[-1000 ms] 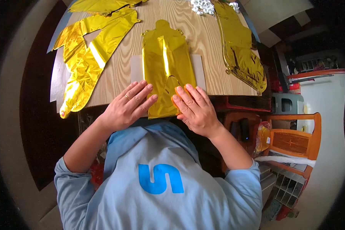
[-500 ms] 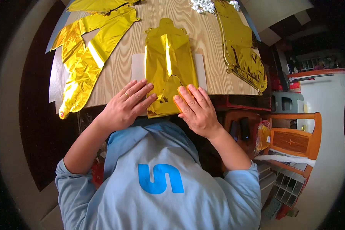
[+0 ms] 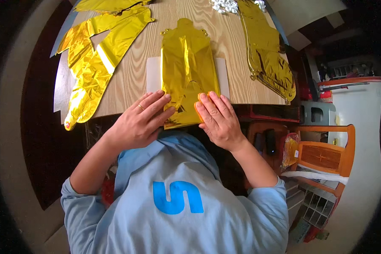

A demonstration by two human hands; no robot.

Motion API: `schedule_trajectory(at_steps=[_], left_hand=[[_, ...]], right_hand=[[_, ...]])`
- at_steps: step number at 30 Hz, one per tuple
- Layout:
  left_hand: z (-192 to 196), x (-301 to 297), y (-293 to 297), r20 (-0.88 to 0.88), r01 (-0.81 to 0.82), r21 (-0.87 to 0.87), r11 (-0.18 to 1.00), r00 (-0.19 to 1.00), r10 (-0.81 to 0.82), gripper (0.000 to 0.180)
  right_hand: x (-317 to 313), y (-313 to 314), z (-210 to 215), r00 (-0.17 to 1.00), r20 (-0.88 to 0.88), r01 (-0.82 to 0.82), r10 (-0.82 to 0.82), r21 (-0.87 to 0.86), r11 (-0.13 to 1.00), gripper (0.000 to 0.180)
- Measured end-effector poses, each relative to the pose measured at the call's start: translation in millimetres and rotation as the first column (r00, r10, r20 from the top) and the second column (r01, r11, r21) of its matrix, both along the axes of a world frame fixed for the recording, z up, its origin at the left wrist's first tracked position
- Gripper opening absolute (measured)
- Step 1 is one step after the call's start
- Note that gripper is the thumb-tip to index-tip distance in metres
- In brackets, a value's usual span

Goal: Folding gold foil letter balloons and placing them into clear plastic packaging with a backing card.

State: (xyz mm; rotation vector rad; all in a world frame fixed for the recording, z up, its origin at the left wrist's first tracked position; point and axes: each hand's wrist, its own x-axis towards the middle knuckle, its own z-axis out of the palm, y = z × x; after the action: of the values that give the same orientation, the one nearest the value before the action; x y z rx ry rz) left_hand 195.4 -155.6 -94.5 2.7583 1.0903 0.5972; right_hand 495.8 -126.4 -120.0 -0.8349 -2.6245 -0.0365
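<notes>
A flat, folded gold foil balloon (image 3: pixel 190 59) lies lengthwise before me over a pale board (image 3: pixel 153 70), its near end at the table's front edge. My left hand (image 3: pixel 142 114), with a ring on one finger, rests its outstretched fingertips on the foil's lower left side. On the lower right lie the flat fingers of my right hand (image 3: pixel 219 120). Orange shows along these fingertips; whether it is a thin thing beneath them or a reflection I cannot tell. The foil is creased between my hands, and its top ends in a rounded tab with small side tabs.
More flat gold foil balloons lie at the left (image 3: pixel 91 67) and right (image 3: pixel 266 46) of the wood-grain table (image 3: pixel 135 63). Small white pieces (image 3: pixel 224 6) are heaped at the far edge. A wooden chair (image 3: pixel 321 156) holding a packet (image 3: pixel 290 152) stands at the right.
My right hand has shifted slightly right, with its fingers still on the foil. The balloon and board have moved slightly. My left hand stays nearly in place.
</notes>
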Motion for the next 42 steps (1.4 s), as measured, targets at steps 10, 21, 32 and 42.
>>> schedule_trajectory(at_steps=[10, 21, 32, 42], left_hand=[[-10.5, -8.1, 7.2, -0.057, 0.022, 0.087, 0.996, 0.998, -0.017, 0.051], [-13.4, -4.8, 2.1, 0.041, -0.033, 0.093, 0.995, 0.999, 0.029, 0.050], [30.4, 13.1, -8.2, -0.010, -0.028, 0.035, 0.999, 1.000, 0.028, 0.053], [10.0, 34.2, 3.2, 0.025, -0.094, 0.322, 0.942, 0.996, 0.091, 0.035]], right_hand=[[-2.1, 5.6, 4.7, 1.000, -0.021, -0.004, 0.004, -0.017, 1.000, 0.052], [-7.0, -0.9, 6.3, 0.996, -0.045, 0.077, -0.072, 0.111, 0.991, 0.040], [-8.4, 8.9, 12.7, 0.998, -0.049, 0.053, -0.043, 0.216, 0.975, 0.030], [-9.6, 3.6, 29.2, 0.997, -0.063, 0.057, -0.042, 0.254, 0.966, 0.028]])
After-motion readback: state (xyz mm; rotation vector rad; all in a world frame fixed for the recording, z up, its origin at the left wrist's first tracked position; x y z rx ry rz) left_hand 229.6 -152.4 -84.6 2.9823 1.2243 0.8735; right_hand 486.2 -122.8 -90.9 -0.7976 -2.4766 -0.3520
